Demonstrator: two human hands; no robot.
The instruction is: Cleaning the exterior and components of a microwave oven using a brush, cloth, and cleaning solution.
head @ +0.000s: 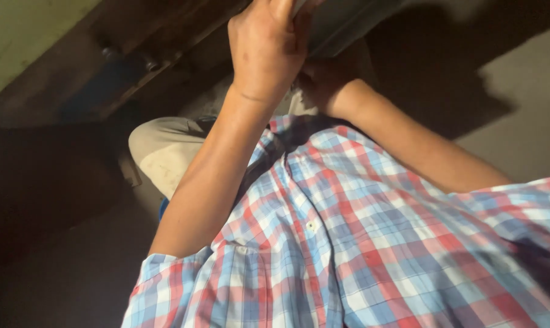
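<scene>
Risky spot here: the grey metal piece sits up at the frame's top edge, and it could slip since the grip looks awkward. Left hand is wrapped over its edge, arm raised. Right hand is tucked underneath in shadow, can't tell its grip.

Shirt plaid in red, blue and white, trousers beige, metal piece grey, beam dark brown, floor grey

Smooth, dully gleaming grey metal, it seems, on the panel; soft woven checked cloth on the shirt; rough matt concrete floor.
</scene>
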